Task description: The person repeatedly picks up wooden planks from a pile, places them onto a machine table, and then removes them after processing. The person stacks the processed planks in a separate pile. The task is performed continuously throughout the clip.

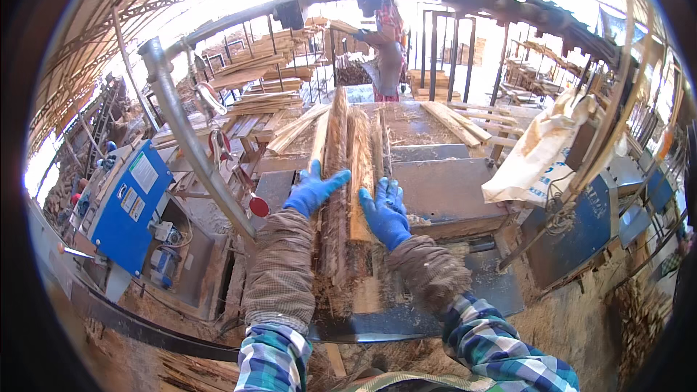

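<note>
Several rough-sawn boards lie side by side on the metal table (435, 189), running away from me. My left hand (317, 189), in a blue glove, rests with its fingers spread at the left of a brown, bark-edged board (335, 149). A paler yellow board (360, 167) lies just right of it. Across that board's right side my right hand (387, 212), also blue-gloved, lies flat with fingers apart. A narrow grey-brown board (380, 141) passes beyond its fingertips. Neither hand is wrapped around a board. The near ends of the boards look smeared by motion.
A curved metal bar (192, 145) rises at the left, with a red disc (258, 206) near it. Blue machine cabinets (131, 207) flank the table. A white sack (534, 156) hangs at the right. Beyond the table stands another person (386, 58) near stacked boards (261, 65).
</note>
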A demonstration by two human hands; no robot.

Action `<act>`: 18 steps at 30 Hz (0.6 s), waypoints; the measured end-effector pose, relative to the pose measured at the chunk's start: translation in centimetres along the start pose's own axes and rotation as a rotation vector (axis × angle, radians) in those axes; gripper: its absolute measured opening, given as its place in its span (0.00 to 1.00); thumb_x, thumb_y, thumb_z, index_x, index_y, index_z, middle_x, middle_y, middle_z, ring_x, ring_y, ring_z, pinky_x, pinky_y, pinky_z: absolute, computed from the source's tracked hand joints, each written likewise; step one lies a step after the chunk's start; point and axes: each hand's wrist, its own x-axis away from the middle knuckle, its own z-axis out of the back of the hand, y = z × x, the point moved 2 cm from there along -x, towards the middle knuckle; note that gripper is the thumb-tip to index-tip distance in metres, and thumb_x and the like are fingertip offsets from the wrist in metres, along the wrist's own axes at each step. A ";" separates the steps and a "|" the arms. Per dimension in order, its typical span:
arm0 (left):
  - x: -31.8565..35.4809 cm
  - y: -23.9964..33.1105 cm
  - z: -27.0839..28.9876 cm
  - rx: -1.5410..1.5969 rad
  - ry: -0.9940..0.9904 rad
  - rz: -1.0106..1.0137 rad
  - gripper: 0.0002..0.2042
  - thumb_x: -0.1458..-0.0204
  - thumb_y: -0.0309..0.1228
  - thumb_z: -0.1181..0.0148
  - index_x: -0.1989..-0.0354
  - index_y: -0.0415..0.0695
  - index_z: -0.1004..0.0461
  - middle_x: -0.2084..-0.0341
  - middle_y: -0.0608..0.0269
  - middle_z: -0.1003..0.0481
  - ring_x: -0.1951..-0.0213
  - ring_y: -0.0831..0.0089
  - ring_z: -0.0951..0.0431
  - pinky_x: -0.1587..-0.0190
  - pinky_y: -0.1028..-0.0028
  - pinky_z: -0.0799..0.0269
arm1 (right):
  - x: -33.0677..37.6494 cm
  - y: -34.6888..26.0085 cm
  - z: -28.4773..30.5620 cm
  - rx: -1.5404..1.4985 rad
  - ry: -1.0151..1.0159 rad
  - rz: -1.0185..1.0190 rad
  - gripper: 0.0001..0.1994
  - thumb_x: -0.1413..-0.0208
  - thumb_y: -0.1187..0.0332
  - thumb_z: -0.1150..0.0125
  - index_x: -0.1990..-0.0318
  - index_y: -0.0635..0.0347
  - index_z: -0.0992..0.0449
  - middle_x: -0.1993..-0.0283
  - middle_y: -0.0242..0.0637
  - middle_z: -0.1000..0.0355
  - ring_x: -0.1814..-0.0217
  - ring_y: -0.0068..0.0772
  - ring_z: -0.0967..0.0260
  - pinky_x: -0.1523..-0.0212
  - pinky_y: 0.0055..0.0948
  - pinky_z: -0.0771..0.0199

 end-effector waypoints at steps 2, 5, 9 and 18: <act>-3.7 -2.3 0.1 0.061 -0.024 0.108 0.71 0.67 0.81 0.41 0.21 0.48 0.66 0.25 0.33 0.69 0.24 0.35 0.65 0.25 0.47 0.58 | -2.8 -2.2 -0.7 0.160 -0.074 0.028 0.43 0.34 0.33 0.64 0.22 0.55 0.56 0.19 0.60 0.65 0.17 0.65 0.70 0.23 0.59 0.65; -1.1 -5.9 -7.8 0.156 -0.117 0.137 0.71 0.68 0.80 0.38 0.21 0.48 0.65 0.25 0.30 0.69 0.24 0.36 0.65 0.25 0.47 0.58 | 0.8 5.7 -4.7 0.176 -0.084 0.079 0.44 0.35 0.34 0.58 0.22 0.55 0.54 0.21 0.62 0.59 0.18 0.67 0.68 0.23 0.58 0.62; -2.4 -7.0 -5.4 0.106 -0.022 0.039 0.69 0.64 0.80 0.41 0.22 0.45 0.65 0.26 0.29 0.66 0.24 0.36 0.64 0.25 0.49 0.59 | 3.3 5.0 -0.4 -0.357 -0.041 0.010 0.55 0.43 0.33 0.41 0.23 0.64 0.58 0.21 0.62 0.60 0.16 0.56 0.68 0.21 0.46 0.62; 5.9 -6.8 -4.2 0.299 0.086 -0.275 0.55 0.46 0.69 0.45 0.26 0.32 0.52 0.26 0.38 0.52 0.23 0.53 0.54 0.24 0.58 0.56 | 7.9 10.1 -1.6 -0.534 -0.117 -0.032 0.61 0.49 0.45 0.27 0.23 0.67 0.66 0.22 0.62 0.53 0.20 0.52 0.54 0.24 0.38 0.52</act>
